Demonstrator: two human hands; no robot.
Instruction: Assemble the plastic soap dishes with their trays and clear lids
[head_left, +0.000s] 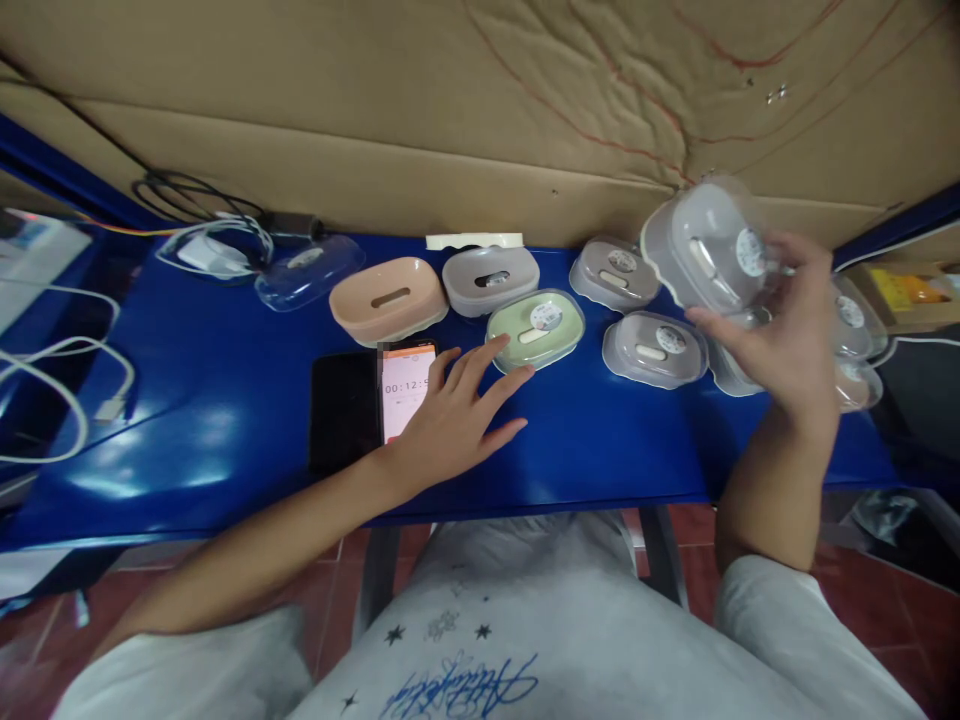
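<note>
My right hand (pixel 787 330) grips a grey soap box (pixel 694 250) with a clear lid and holds it up above the table's right part. Its oval body is tilted, with a round sticker on the lid. Fingers spread, my left hand (pixel 469 405) reaches over a phone (pixel 401 368) with a timer on its screen. Its fingertips are at the near edge of a green soap box (pixel 525 340) with a clear lid; whether they press on it I cannot tell. Behind that stand an open grey box body (pixel 487 283) and an open peach box body (pixel 386 300).
Several lidded grey boxes, among them one near the middle (pixel 654 352), stand on the blue table (pixel 570 440). A loose clear lid (pixel 311 272) lies at the back left beside coiled cables (pixel 217 245). Brown cardboard (pixel 360 170) rises behind. A white strip (pixel 474 241) lies against it.
</note>
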